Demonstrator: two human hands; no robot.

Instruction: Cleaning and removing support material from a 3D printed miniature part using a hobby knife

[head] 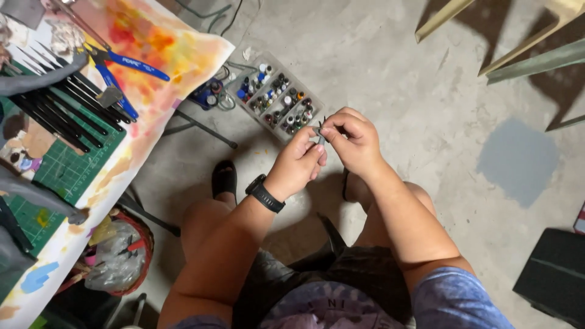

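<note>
Left hand point(298, 163): raised above the knees, fingers curled and pinching the lower end of a small dark part point(321, 135); a black watch point(264, 194) sits on the wrist.
Right hand point(352, 139): just at 2 o'clock of the left hand, touching it at the fingertips; thumb and forefinger clamp the upper end of the same part.
Small dark part: held between both hands near the middle of the view, thin and greyish, mostly hidden by the fingers; its exact kind cannot be told.
Paint tray point(275, 97): on the concrete floor point(390, 67) at 11 o'clock of the hands, a clear compartment box filled with rows of small bottles with coloured caps.
Table point(183, 55): at 9 to 10 o'clock, covered with a sheet stained orange, red and yellow.
Cutting mat point(73, 170): green, gridded, lying on the table's left part.
Brushes point(67, 109): a row of black-handled ones lying side by side across the mat's upper edge.
Blue-handled pliers point(122, 70): on the stained sheet, just at 1 o'clock of the brushes.
Bin point(122, 256): red-rimmed, under the table edge at 8 o'clock, lined with a clear bag.
Sandal point(224, 178): black, on the floor at 9 o'clock of the left wrist.
</note>
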